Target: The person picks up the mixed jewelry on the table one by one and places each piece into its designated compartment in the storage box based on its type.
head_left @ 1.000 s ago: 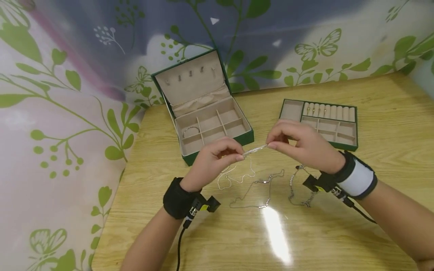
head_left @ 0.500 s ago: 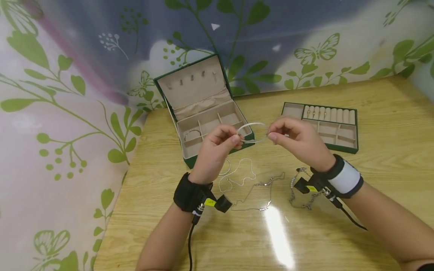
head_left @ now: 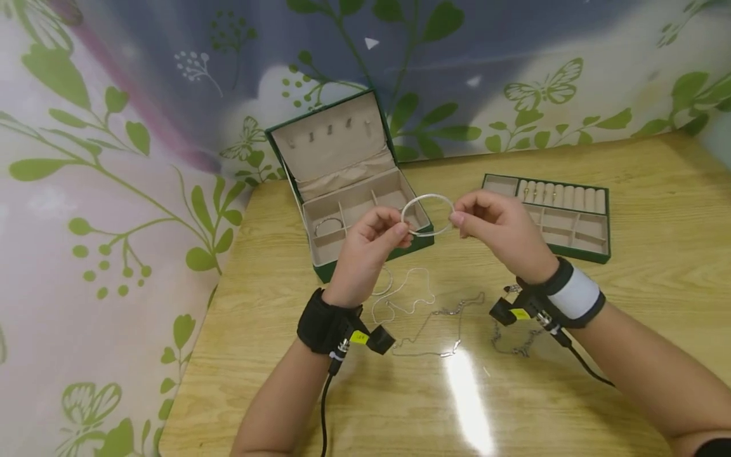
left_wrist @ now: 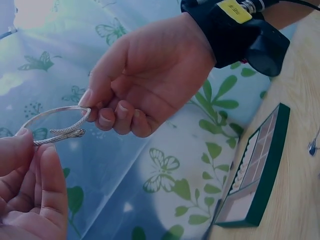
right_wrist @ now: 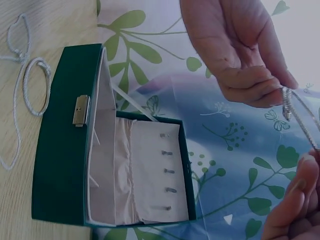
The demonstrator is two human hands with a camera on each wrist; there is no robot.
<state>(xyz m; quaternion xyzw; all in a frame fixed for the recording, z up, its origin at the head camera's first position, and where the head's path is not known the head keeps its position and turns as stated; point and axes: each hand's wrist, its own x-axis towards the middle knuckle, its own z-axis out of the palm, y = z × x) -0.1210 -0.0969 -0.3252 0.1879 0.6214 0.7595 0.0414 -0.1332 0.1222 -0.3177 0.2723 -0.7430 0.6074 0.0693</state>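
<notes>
A silver twisted-rope bangle (head_left: pixel 425 235) is held up in the air between both hands, its round shape facing the head camera. My left hand (head_left: pixel 368 257) pinches its left side between thumb and fingers, and my right hand (head_left: pixel 505 231) pinches the opposite side. In the left wrist view the overlapping ends of the bangle (left_wrist: pixel 69 133) show near the left fingertips. Behind the hands stands an open green jewelry box (head_left: pixel 322 270) with a bracelet (head_left: pixel 328 219) in one compartment. A second bangle (head_left: pixel 390 282) lies before the box, partly hidden by my left hand.
A green tray (head_left: pixel 582 255) with several rings on its rolls sits at the right. On the wooden table (head_left: pixel 411 406) lie a thin white chain (head_left: pixel 432 293), a silver necklace (head_left: pixel 448 311) and another chain (head_left: pixel 522 349), partly hidden under my right wrist. A patterned wall rises behind.
The bangle has turned from edge-on to showing its full ring. My hands have risen and drawn slightly closer together, both keeping hold of it.
</notes>
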